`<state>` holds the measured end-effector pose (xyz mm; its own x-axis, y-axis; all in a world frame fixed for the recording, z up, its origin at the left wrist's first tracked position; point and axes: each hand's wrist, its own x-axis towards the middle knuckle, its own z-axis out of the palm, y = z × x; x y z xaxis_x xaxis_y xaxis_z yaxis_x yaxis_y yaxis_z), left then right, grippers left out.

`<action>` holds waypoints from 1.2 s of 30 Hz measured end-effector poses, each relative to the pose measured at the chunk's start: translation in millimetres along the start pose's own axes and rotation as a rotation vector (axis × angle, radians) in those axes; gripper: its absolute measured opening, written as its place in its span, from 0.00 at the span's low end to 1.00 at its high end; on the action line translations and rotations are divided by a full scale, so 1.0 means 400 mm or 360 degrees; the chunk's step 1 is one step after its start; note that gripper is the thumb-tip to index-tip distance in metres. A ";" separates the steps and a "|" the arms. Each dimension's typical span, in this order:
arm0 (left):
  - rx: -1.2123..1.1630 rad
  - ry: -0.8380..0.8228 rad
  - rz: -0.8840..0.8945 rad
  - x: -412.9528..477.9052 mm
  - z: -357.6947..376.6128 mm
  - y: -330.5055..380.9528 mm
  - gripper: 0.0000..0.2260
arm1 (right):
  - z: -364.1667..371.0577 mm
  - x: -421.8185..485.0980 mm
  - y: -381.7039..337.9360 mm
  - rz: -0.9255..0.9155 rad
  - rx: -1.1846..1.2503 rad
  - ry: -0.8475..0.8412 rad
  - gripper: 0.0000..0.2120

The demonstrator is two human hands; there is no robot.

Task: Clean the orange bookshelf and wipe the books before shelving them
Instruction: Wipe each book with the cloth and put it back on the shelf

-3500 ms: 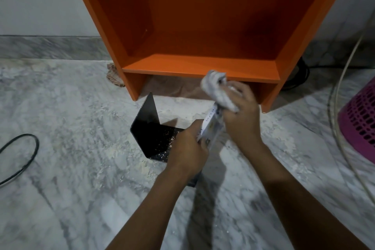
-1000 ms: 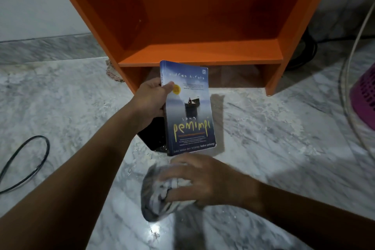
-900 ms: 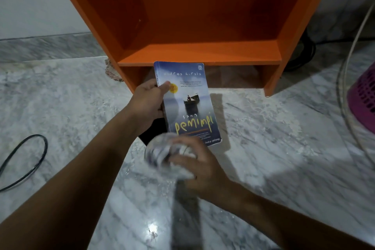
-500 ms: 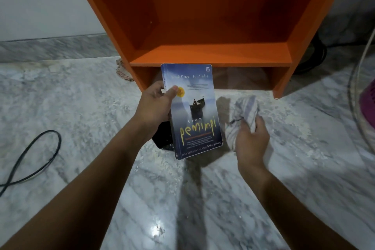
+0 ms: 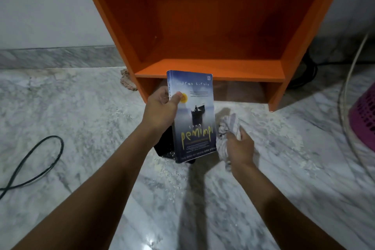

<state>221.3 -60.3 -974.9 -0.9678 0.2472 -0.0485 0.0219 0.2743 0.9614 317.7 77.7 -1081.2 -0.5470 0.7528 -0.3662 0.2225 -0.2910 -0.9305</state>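
The left hand (image 5: 161, 107) grips the book (image 5: 192, 115) by its spine, cover up. Just beside it, the right hand (image 5: 240, 146) clutches a bunched cloth (image 5: 228, 128); the shelf (image 5: 211, 71) stands beyond.

Pretty dim and murky. Shelf (image 5: 243, 71) goes dark inside, above the gripped book (image 5: 192, 115). Long shadow runs down the floor (image 5: 81, 107) below the grip, small glare spot further down. Cloth (image 5: 229, 128) right of it looks smeary, edges bend.
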 end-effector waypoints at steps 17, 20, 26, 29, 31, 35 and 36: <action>-0.0036 0.0285 0.1072 0.011 -0.100 0.486 0.07 | -0.017 -0.137 -0.650 -0.1525 -0.0324 -0.0542 0.25; -0.0156 0.0465 0.1185 0.023 -0.121 0.625 0.08 | -0.006 -0.162 -0.802 -0.1698 -0.0339 -0.0526 0.25; -0.0265 0.0781 0.1443 0.134 -0.140 0.852 0.05 | 0.016 -0.150 -1.044 -0.1887 -0.0514 -0.0481 0.24; -0.0191 0.0967 0.1503 0.262 -0.122 0.901 0.04 | 0.033 -0.108 -1.122 -0.1915 -0.0568 -0.0449 0.25; -0.0065 0.1094 0.1459 0.358 -0.104 0.908 0.04 | 0.053 -0.075 -1.166 -0.1897 -0.0585 -0.0431 0.24; 0.0096 0.1329 0.1138 0.509 -0.069 0.885 0.03 | 0.097 -0.018 -1.209 -0.1855 -0.0607 -0.0481 0.24; 0.0151 0.1347 0.1093 0.533 -0.065 0.877 0.05 | 0.104 -0.009 -1.213 -0.1850 -0.0608 -0.0495 0.24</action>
<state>16.1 64.5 -641.0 -0.6001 -0.3342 0.7267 0.6069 0.4016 0.6859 178.1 191.7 -628.9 -0.7306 0.2636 0.6299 -0.3262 0.6757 -0.6611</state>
